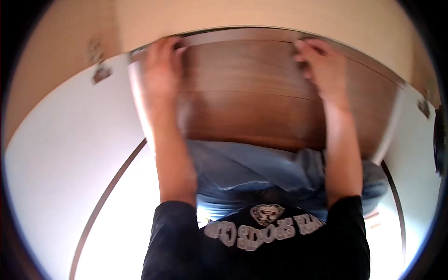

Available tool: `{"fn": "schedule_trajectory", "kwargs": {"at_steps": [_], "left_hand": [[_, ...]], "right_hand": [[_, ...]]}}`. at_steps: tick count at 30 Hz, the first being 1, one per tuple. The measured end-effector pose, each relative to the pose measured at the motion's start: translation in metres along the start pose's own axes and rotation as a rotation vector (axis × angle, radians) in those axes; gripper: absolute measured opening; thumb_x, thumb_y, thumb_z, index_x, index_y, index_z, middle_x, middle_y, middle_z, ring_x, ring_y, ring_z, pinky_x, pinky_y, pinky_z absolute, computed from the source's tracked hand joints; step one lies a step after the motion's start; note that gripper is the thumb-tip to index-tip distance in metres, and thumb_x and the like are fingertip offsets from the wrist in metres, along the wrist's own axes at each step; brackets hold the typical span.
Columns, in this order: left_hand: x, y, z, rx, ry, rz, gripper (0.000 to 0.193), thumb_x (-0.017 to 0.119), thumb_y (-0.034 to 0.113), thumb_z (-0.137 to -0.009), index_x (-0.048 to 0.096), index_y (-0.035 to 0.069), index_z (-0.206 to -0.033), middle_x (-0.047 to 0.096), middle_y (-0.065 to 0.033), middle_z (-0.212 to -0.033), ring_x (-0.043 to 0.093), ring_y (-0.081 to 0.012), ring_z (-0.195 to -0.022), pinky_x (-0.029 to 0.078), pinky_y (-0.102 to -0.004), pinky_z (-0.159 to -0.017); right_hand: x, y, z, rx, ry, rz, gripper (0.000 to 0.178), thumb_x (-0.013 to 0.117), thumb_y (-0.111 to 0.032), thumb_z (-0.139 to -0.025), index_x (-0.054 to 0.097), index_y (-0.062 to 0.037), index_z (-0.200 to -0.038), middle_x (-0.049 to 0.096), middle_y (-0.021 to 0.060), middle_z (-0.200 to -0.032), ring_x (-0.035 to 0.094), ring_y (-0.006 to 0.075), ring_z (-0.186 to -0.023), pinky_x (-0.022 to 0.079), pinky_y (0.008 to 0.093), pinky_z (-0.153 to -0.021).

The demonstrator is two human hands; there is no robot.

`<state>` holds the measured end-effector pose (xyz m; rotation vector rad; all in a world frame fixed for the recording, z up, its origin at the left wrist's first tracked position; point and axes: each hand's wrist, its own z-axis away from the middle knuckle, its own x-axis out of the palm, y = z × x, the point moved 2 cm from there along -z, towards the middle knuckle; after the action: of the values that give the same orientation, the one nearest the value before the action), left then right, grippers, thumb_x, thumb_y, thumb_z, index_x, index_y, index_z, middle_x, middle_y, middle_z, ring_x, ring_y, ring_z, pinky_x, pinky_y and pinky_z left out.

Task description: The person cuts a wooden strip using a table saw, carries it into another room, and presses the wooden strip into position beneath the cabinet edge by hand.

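Observation:
A wide brown wood-grain panel (252, 70) with pale side edges lies in front of me, crossed by thin seams. My left hand (162, 70) is at its far left edge, fingers bent over the rim and thumb toward the middle. Over near the far right edge, my right hand (324, 65) has its fingers curled in, thumb close to them. Both hands are blurred, and their fingertips are partly hidden. They appear to grip the panel's edge.
Beyond the panel rises a cream-coloured surface (261, 14). White boards flank it, at left (70, 121) and right (415, 144), each with a metal hinge at its upper edge, left (101, 73) and right (423, 108). A dark rounded object (438, 140) shows at the far right rim.

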<state>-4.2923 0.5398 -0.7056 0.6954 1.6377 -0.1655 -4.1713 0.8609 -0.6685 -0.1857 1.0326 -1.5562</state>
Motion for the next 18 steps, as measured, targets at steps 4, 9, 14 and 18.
{"fn": "schedule_trajectory", "kwargs": {"at_steps": [4,9,14,18], "left_hand": [[-0.011,0.006,-0.002,-0.030,0.021,0.034,0.024,0.074,0.016,-0.089,0.068,0.012,-0.112,0.064,-0.0086,-0.119,0.064,-0.0333,-0.102,0.053,-0.0443,-0.087],[-0.016,0.000,0.000,-0.057,0.018,0.011,0.026,0.075,0.017,-0.088,0.067,0.013,-0.112,0.063,-0.0054,-0.121,0.064,-0.0319,-0.099,0.052,-0.0431,-0.086],[-0.012,-0.003,-0.004,-0.013,0.067,0.016,0.024,0.074,0.006,-0.086,0.068,0.008,-0.109,0.066,-0.0125,-0.114,0.064,-0.0334,-0.102,0.054,-0.0416,-0.086],[-0.012,-0.009,-0.005,0.017,0.088,-0.033,0.024,0.074,0.004,-0.087,0.068,0.007,-0.110,0.067,-0.0123,-0.113,0.066,-0.0316,-0.101,0.055,-0.0396,-0.085]], "right_hand": [[-0.002,-0.010,0.011,-0.023,0.049,0.021,0.038,0.077,-0.036,-0.088,0.073,-0.0016,-0.105,0.073,0.0049,-0.077,0.054,0.0073,-0.050,0.042,0.0230,-0.047],[0.001,-0.007,0.007,-0.062,0.017,-0.063,0.033,0.078,-0.032,-0.089,0.074,-0.0021,-0.102,0.072,0.0048,-0.076,0.052,0.0057,-0.050,0.040,0.0234,-0.046],[0.003,-0.009,0.007,-0.064,0.042,0.002,0.031,0.076,-0.029,-0.089,0.073,-0.0008,-0.102,0.072,0.0060,-0.076,0.056,0.0076,-0.052,0.043,0.0228,-0.048],[0.011,-0.015,0.004,-0.111,0.031,0.006,0.032,0.075,-0.030,-0.089,0.073,0.0001,-0.102,0.073,0.0067,-0.076,0.058,0.0083,-0.053,0.045,0.0242,-0.048]]}}
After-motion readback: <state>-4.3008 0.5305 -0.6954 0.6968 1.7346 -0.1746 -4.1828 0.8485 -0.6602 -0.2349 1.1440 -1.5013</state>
